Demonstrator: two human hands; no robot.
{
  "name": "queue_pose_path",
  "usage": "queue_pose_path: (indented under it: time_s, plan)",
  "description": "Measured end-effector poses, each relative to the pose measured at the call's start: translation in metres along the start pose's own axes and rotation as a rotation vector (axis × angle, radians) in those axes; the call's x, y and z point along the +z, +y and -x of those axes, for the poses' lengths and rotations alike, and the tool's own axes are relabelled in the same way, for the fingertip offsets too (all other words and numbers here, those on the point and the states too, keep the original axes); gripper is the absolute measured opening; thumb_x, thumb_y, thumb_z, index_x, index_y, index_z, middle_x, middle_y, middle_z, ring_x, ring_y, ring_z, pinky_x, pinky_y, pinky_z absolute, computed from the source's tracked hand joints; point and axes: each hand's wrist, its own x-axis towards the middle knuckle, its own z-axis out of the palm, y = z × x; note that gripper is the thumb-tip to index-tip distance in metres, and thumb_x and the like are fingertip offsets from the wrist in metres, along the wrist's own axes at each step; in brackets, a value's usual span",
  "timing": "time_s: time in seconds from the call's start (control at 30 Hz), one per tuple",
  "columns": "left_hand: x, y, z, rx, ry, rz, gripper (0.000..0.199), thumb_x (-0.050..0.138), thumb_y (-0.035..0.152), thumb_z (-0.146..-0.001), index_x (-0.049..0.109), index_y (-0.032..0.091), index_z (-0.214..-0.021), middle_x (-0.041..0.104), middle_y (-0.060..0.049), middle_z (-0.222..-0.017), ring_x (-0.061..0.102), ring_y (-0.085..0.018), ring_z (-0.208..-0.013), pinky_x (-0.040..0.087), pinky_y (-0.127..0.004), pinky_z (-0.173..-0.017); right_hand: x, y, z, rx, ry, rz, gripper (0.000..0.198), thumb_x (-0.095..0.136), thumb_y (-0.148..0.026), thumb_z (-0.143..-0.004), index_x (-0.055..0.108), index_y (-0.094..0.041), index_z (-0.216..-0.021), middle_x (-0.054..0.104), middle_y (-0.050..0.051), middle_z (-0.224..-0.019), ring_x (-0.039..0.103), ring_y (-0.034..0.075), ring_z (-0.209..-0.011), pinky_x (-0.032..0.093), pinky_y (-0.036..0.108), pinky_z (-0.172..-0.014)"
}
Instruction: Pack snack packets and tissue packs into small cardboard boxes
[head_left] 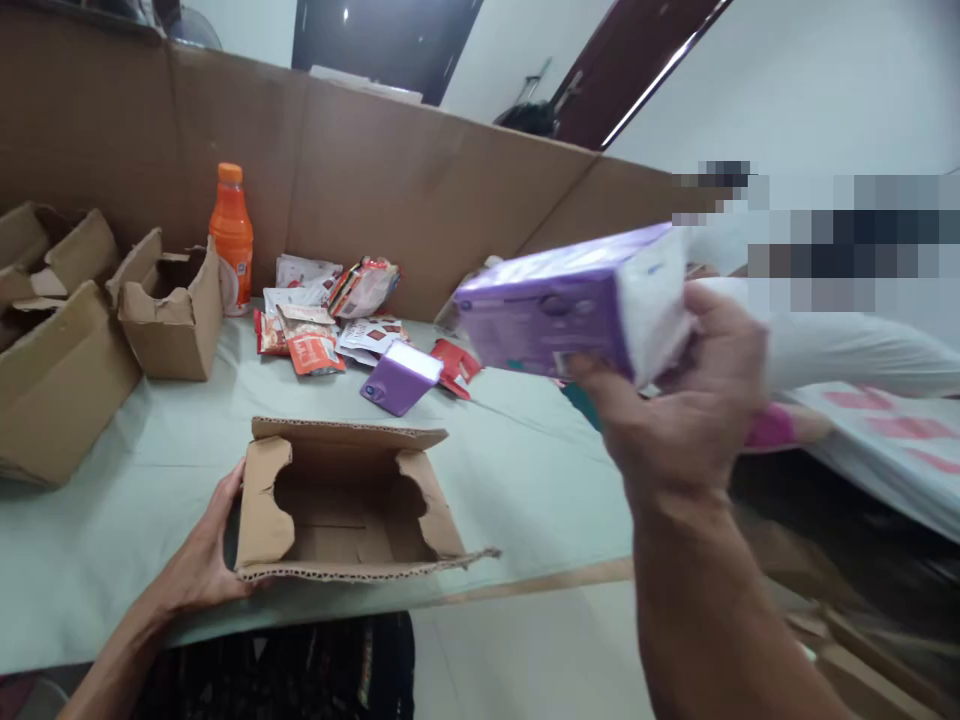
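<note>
My left hand [206, 545] grips the left side of an open cardboard box [259, 500] at the table's front edge. The box's flaps stand up and its inside shows bare cardboard. In my right hand [690, 390] is a purple and white pack [547, 310], which looks like a packet of tissues. It is held up above the table, to the right of the box and higher than it, slightly blurred. A smaller purple and white pack [401, 378] lies on the table just behind the box.
Several snack and sachet packets [315, 335] lie in a heap near an orange bottle [232, 240]. More open cardboard boxes [169, 310] stand at left. A tall cardboard sheet [375, 180] walls the table's back. A person in white [847, 330] is at right.
</note>
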Motion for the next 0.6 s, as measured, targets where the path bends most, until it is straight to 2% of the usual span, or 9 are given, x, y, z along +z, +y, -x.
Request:
queue_pose_path:
  time_s: [0.1,0.17,0.27,0.33,0.4,0.47,0.53,0.57,0.6]
  plan:
    - [0.002,0.001,0.000,-0.001,0.005,-0.002,0.121,0.081,0.061,-0.077,0.012,0.028,-0.171,0.030,-0.016,-0.172,0.029,-0.050,-0.156,0.030,-0.070,-0.126,0.028,0.042,-0.010,0.286,0.240,-0.070,0.065,0.067,-0.053,-0.082,0.061,-0.022,-0.139,0.071,0.013,-0.128,0.063,0.032,-0.121,0.055,0.049,-0.098]
    - [0.003,0.002,0.000,0.005,-0.001,0.009,0.119,0.079,0.061,-0.077,0.014,0.028,-0.170,0.030,-0.015,-0.172,0.030,-0.050,-0.156,0.030,-0.070,-0.126,0.053,0.056,-0.020,0.409,0.315,-0.109,0.071,0.067,-0.059,-0.078,0.061,-0.021,-0.138,0.071,0.014,-0.127,0.064,0.034,-0.120,0.056,0.051,-0.097]
    - [0.005,0.002,0.001,-0.013,-0.006,0.040,0.120,0.078,0.063,-0.076,0.013,0.026,-0.170,0.027,-0.015,-0.173,0.029,-0.049,-0.156,0.026,-0.068,-0.128,0.085,0.062,-0.031,0.459,0.305,-0.149,0.089,0.066,-0.067,-0.069,0.059,-0.013,-0.139,0.067,0.023,-0.133,0.063,0.041,-0.123,0.054,0.058,-0.101]
    - [0.006,-0.002,0.003,-0.025,-0.014,0.054,0.127,0.081,0.065,-0.073,0.011,0.023,-0.170,0.023,-0.017,-0.174,0.024,-0.049,-0.158,0.022,-0.066,-0.130,0.098,0.059,-0.028,0.480,0.312,-0.173,0.103,0.066,-0.070,-0.064,0.054,-0.008,-0.145,0.059,0.029,-0.145,0.059,0.047,-0.132,0.051,0.061,-0.105]
    - [0.007,-0.008,0.004,-0.034,-0.026,0.054,0.133,0.083,0.065,-0.069,0.009,0.021,-0.170,0.020,-0.019,-0.174,0.019,-0.050,-0.160,0.017,-0.065,-0.131,0.105,0.054,-0.013,0.530,0.356,-0.217,0.118,0.070,-0.071,-0.058,0.043,-0.009,-0.155,0.044,0.031,-0.160,0.054,0.049,-0.139,0.052,0.060,-0.104]
    - [0.008,-0.014,0.005,-0.041,-0.033,0.062,0.136,0.085,0.066,-0.067,0.008,0.021,-0.171,0.018,-0.019,-0.175,0.016,-0.049,-0.160,0.014,-0.065,-0.131,0.111,0.050,0.013,0.618,0.416,-0.294,0.126,0.075,-0.070,-0.055,0.036,-0.015,-0.162,0.036,0.028,-0.167,0.056,0.048,-0.139,0.057,0.057,-0.098]
    - [0.010,-0.017,0.006,-0.037,-0.027,0.087,0.138,0.085,0.070,-0.065,0.009,0.022,-0.170,0.018,-0.019,-0.175,0.016,-0.048,-0.161,0.012,-0.065,-0.131,0.119,0.046,0.045,0.695,0.431,-0.372,0.113,0.076,-0.070,-0.060,0.043,-0.024,-0.158,0.049,0.025,-0.160,0.063,0.045,-0.132,0.060,0.054,-0.095]
    - [0.011,-0.018,0.007,-0.029,-0.023,0.100,0.138,0.084,0.071,-0.065,0.010,0.022,-0.170,0.018,-0.019,-0.175,0.016,-0.048,-0.161,0.011,-0.066,-0.131,0.124,0.045,0.061,0.711,0.417,-0.386,0.096,0.073,-0.071,-0.065,0.055,-0.026,-0.149,0.062,0.023,-0.148,0.067,0.044,-0.125,0.060,0.054,-0.097]
    - [0.012,-0.018,0.007,-0.022,-0.021,0.108,0.138,0.084,0.071,-0.065,0.010,0.022,-0.170,0.018,-0.019,-0.175,0.016,-0.048,-0.161,0.011,-0.066,-0.131,0.131,0.043,0.077,0.708,0.339,-0.397,0.081,0.073,-0.072,-0.067,0.066,-0.028,-0.135,0.072,0.021,-0.132,0.072,0.044,-0.116,0.060,0.056,-0.096]
